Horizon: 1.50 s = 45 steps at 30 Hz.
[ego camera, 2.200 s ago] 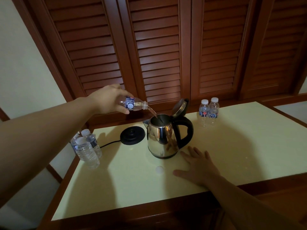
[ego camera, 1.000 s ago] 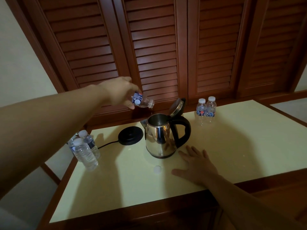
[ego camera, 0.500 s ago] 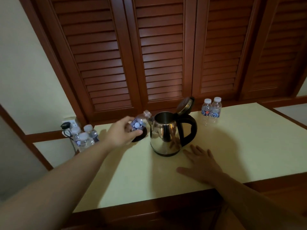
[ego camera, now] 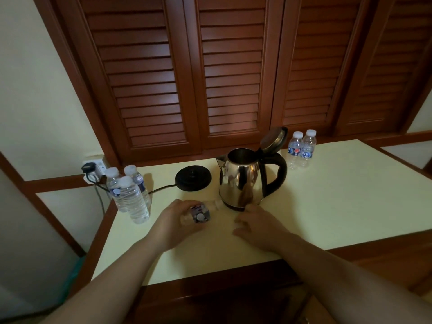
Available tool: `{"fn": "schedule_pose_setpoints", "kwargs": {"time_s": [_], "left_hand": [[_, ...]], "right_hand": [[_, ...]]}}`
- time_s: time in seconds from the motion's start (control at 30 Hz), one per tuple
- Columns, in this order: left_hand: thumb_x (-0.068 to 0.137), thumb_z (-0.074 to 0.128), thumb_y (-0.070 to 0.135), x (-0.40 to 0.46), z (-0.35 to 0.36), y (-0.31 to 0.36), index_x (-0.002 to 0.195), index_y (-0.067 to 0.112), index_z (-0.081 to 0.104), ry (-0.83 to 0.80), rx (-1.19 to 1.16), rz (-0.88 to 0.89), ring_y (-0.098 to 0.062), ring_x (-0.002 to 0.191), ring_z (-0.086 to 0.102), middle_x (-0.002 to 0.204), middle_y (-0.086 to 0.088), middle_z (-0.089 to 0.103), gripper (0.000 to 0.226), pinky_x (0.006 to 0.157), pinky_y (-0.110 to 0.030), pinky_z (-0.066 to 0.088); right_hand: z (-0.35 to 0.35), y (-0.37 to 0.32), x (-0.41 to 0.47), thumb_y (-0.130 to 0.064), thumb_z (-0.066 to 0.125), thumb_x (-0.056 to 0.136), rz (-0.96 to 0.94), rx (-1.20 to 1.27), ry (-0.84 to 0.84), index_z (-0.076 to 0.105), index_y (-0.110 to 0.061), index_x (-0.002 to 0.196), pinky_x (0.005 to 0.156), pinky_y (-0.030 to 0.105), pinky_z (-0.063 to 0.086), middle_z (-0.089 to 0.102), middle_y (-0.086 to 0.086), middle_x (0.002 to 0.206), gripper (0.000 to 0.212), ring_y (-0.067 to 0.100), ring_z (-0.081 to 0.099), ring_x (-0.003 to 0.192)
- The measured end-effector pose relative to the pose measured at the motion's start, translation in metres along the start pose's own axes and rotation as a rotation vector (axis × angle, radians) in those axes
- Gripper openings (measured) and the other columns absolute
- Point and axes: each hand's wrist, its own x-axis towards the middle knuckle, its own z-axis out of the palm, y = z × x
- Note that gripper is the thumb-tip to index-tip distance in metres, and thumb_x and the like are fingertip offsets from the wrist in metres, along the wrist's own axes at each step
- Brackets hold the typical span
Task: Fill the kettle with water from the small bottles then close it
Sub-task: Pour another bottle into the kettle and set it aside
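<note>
A small clear plastic bottle point(ego camera: 200, 212) lies tilted in the left hand point(ego camera: 174, 226), which grips it low over the cream bench point(ego camera: 339, 195), neck pointing toward the steel kettle point(ego camera: 243, 181), whose lid point(ego camera: 273, 137) stands open. The right hand point(ego camera: 257, 226) rests beside the kettle, fingers loosely curled. Capped bottles point(ego camera: 131, 195) stand left.

Dim, warm indoor light; the lower corners sink into shadow. The kettle point(ego camera: 243, 181) shows bright glare streaks, and the tabletop point(ego camera: 339, 195) is softly lit. Wide-angle distortion bends the louvred doors point(ego camera: 231, 73); both forearms look slightly blurred.
</note>
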Motion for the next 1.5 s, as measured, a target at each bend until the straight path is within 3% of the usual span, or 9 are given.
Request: {"fn": "schedule_pose_setpoints", "kwargs": {"time_s": [0.17,0.3,0.6,0.77,0.93,1.1,1.2,1.33,1.5], "left_hand": [[0.077,0.087,0.046,-0.002,0.0,-0.009,0.132,0.041,0.063,-0.035,-0.075,0.04,-0.001,0.097,0.061,0.11,0.015,0.058,0.06,0.085,-0.017,0.047],[0.077,0.086,0.05,-0.002,0.005,-0.004,0.132,0.042,0.062,-0.033,-0.09,0.079,0.0,0.098,0.061,0.11,0.017,0.058,0.06,0.087,-0.019,0.05],[0.079,0.087,0.045,0.004,0.022,0.041,0.127,0.055,0.056,-0.053,-0.091,0.11,-0.002,0.101,0.06,0.11,0.019,0.058,0.058,0.089,-0.024,0.054],[0.077,0.087,0.046,0.007,0.033,0.068,0.13,0.045,0.063,-0.053,-0.107,0.088,0.003,0.101,0.058,0.11,0.017,0.058,0.058,0.086,-0.013,0.048],[0.075,0.09,0.043,0.013,0.051,0.108,0.118,0.059,0.061,-0.046,-0.178,0.093,-0.001,0.101,0.059,0.107,0.013,0.06,0.054,0.086,-0.016,0.047],[0.075,0.091,0.039,0.027,0.082,0.148,0.133,0.035,0.066,-0.003,-0.18,0.061,0.002,0.107,0.058,0.115,0.012,0.058,0.064,0.09,-0.01,0.046],[0.077,0.089,0.043,0.036,0.103,0.169,0.137,0.033,0.064,0.013,-0.157,0.075,-0.002,0.109,0.061,0.118,0.01,0.058,0.066,0.094,-0.018,0.051],[0.079,0.086,0.048,0.048,0.123,0.19,0.138,0.038,0.062,0.018,-0.103,0.095,-0.006,0.109,0.06,0.116,0.011,0.057,0.065,0.097,-0.031,0.055],[0.078,0.085,0.051,0.062,0.139,0.22,0.133,0.042,0.064,-0.004,-0.065,0.123,-0.006,0.103,0.059,0.11,0.008,0.06,0.059,0.091,-0.034,0.053]], "right_hand": [[-0.009,-0.004,-0.003,-0.046,0.061,0.099,0.01,0.2,0.148,0.063,-0.027,0.112,0.074,0.019,0.042,0.052,-0.011,0.103,0.023,0.003,0.051,0.086],[-0.028,-0.013,-0.008,-0.04,0.068,0.096,-0.01,0.446,0.342,0.066,-0.029,0.107,0.072,0.015,0.047,0.061,-0.011,0.097,0.015,0.005,0.058,0.088],[-0.051,0.0,-0.018,-0.037,0.073,0.095,-0.091,0.611,0.281,0.07,-0.026,0.117,0.08,0.011,0.047,0.065,-0.012,0.104,0.025,-0.002,0.061,0.098],[-0.069,0.034,-0.027,-0.029,0.076,0.094,-0.15,0.643,0.169,0.074,-0.025,0.118,0.086,0.018,0.055,0.072,-0.011,0.108,0.024,0.003,0.066,0.101],[-0.09,0.073,-0.037,-0.025,0.08,0.09,-0.158,0.652,0.114,0.076,-0.027,0.116,0.086,0.024,0.057,0.075,-0.012,0.105,0.026,0.002,0.068,0.098],[-0.108,0.118,-0.046,-0.027,0.08,0.089,-0.16,0.648,0.134,0.077,-0.028,0.111,0.079,0.017,0.054,0.076,-0.012,0.097,0.022,0.002,0.069,0.091],[-0.118,0.145,-0.048,-0.022,0.079,0.091,-0.115,0.712,0.096,0.077,-0.019,0.107,0.074,0.025,0.06,0.077,-0.003,0.094,0.017,0.011,0.074,0.084],[-0.132,0.179,-0.054,-0.023,0.075,0.094,-0.074,0.735,0.031,0.076,-0.011,0.102,0.063,0.025,0.061,0.078,0.006,0.084,0.014,0.02,0.075,0.075],[-0.143,0.216,-0.055,-0.018,0.083,0.086,-0.128,0.69,0.017,0.078,-0.013,0.102,0.073,0.026,0.061,0.078,-0.002,0.087,0.018,0.015,0.075,0.082]]}}
